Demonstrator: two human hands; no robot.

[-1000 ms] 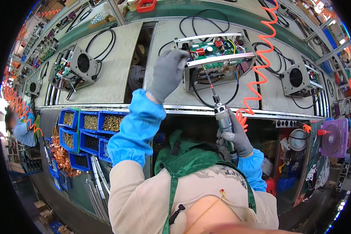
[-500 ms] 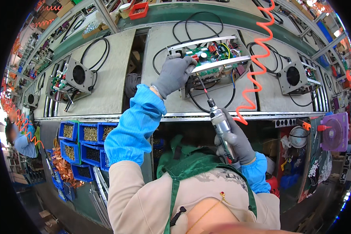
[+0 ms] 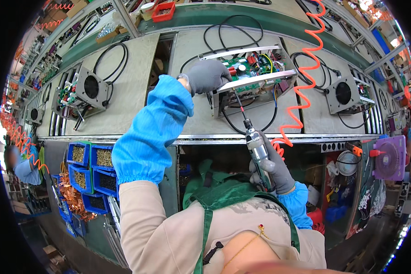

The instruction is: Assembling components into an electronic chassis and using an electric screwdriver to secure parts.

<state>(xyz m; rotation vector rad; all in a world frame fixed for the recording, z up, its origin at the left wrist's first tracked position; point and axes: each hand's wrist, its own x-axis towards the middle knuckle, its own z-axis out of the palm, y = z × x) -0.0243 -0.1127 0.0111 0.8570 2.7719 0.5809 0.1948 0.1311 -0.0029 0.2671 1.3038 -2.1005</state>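
Observation:
An open metal chassis (image 3: 260,79) with green circuit boards (image 3: 246,64) and coloured wires sits on the bench in front of me. My left hand (image 3: 208,76), in a grey glove, is closed with its fingers curled over the left end of the chassis's near rail; the fingertips are partly hidden. In my gloved right hand (image 3: 278,170) is a screwdriver with a silver body, an air-driven type by its look (image 3: 258,150). Its long bit points up and away from me, the tip at the near rail close to my left fingers. I cannot make out a screw there.
Similar units with fans stand on the left (image 3: 91,86) and right (image 3: 343,93). An orange coiled hose (image 3: 301,98) hangs right of the chassis. Black cables (image 3: 233,17) loop behind it. Blue bins (image 3: 78,154) of small metal parts sit lower left, and a purple fan (image 3: 391,157) far right.
My left hand has rolled over, its back now turned up, and shifted slightly right along the rail. The chassis has slid a little to the right. The screwdriver stays near the same spot.

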